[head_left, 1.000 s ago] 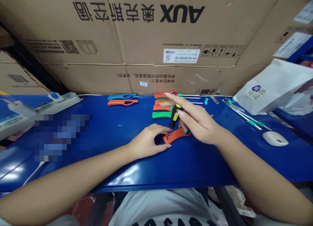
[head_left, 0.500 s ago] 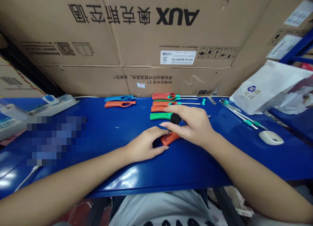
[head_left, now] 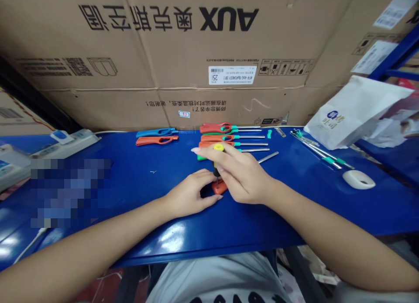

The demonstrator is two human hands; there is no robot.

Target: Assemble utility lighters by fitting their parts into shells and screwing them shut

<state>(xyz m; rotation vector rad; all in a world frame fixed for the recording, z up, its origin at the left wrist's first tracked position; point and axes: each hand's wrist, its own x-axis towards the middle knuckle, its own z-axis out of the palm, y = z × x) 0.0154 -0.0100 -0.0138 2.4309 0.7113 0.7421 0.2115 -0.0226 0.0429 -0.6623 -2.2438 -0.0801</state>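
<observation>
An orange lighter (head_left: 218, 188) lies on the blue table, its near end showing between my hands and its metal tube (head_left: 268, 157) sticking out beyond my right hand. My left hand (head_left: 189, 194) pinches that near end between thumb and fingers. In my right hand (head_left: 247, 174) is a small screwdriver (head_left: 218, 147) with a black and yellow handle. It stands upright, its tip down on the orange body. The middle of the lighter is hidden under my right hand.
Several assembled lighters (head_left: 214, 128) lie in a row behind my hands. To their left are a blue lighter body (head_left: 157, 132) and an orange one (head_left: 156, 140). Two small screws (head_left: 153, 172), loose metal tubes (head_left: 322, 153), a white oval object (head_left: 358, 180) and a power strip (head_left: 77, 143) are around.
The screwdriver has come from a tilt to upright, its yellow end now showing. My right hand has shifted left and turned around the handle. My left hand keeps its hold.
</observation>
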